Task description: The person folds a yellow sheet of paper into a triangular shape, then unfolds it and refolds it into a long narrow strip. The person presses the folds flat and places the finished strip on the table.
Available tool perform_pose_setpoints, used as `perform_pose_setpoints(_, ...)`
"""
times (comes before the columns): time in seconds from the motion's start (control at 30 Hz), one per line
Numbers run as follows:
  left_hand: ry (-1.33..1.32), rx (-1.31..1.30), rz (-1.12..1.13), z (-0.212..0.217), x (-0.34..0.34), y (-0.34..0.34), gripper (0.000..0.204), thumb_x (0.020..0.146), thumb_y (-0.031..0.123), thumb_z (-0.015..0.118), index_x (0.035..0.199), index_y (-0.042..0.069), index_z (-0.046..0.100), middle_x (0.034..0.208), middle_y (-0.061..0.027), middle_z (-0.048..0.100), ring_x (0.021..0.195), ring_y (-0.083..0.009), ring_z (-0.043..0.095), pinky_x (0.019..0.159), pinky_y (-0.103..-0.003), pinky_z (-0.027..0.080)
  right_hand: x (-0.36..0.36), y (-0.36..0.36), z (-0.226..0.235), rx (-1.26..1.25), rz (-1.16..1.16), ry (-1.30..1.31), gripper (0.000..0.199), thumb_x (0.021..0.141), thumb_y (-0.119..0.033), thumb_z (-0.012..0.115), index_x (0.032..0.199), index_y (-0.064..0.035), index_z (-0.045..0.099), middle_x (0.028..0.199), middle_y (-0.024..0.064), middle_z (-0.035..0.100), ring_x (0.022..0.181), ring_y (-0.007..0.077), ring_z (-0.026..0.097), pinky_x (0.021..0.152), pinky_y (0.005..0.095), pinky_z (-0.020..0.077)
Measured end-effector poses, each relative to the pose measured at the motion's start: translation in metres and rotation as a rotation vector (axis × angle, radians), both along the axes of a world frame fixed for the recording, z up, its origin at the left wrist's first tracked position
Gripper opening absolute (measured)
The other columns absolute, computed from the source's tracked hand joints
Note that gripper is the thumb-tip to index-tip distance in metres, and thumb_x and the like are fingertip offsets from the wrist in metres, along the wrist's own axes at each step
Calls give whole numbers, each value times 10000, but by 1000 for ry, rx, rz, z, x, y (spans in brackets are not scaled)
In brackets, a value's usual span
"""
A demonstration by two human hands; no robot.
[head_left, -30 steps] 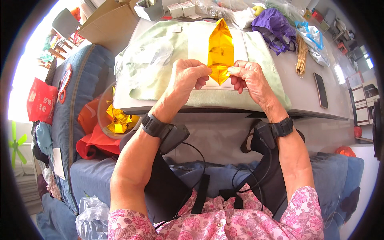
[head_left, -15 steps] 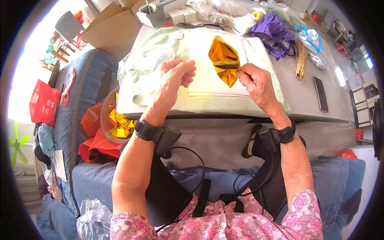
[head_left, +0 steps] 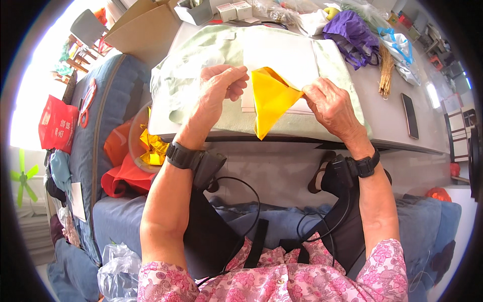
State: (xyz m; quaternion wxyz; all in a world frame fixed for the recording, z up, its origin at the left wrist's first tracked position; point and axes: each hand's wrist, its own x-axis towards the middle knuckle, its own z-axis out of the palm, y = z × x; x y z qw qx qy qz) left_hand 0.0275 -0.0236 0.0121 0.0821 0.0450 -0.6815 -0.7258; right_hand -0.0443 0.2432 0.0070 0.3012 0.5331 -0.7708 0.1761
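A piece of folded gold foil paper (head_left: 271,103) hangs over the near part of the table, its lower point reaching past the edge. My right hand (head_left: 329,103) pinches it by the right corner. Along its upper side the folded layers gape a little. Just left of the paper is my left hand (head_left: 221,88), fingers curled and thumb tip pressed to the index finger. A small gap separates it from the foil, and nothing shows between its fingertips. White sheets (head_left: 276,45) lie beneath on a pale green cloth (head_left: 201,45).
A clear tub (head_left: 135,146) with crumpled gold foil (head_left: 153,151) stands left of the table, by a red bag (head_left: 128,176). Across the table lie a purple bag (head_left: 352,38), a straw bundle (head_left: 386,70) and a phone (head_left: 410,116). A cardboard box (head_left: 141,27) stands far left.
The gold paper has turned in my right hand, showing a bright yellow face instead of the creased darker one, and hangs lower and nearer. My left hand stays almost in place.
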Motion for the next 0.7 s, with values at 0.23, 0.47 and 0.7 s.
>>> perform_pose_setpoints(0.23,4,-17,27,0,0,2,247,910,256,679,870,17,726,737,-47,683,609,-83,592,558,-217,464,-3,1,-4,13,-15,-84,124,843,-79,668,920,-37,580,814,98,577,767,273,626,612,369,529)
perform_pose_setpoints(0.47,131,-178,259,9,4,9,202,891,199,692,925,0,703,765,-26,658,673,-80,574,616,-227,462,-8,3,0,82,-244,-84,127,851,-58,616,977,-37,617,847,107,602,806,271,642,651,374,538)
perform_pose_setpoints(0.7,452,-679,251,19,16,35,218,785,118,778,931,1,666,864,-63,604,707,-149,582,623,-288,477,-15,-3,1,153,-366,-34,173,861,-92,577,1016,-31,626,900,125,619,839,265,657,653,364,540)
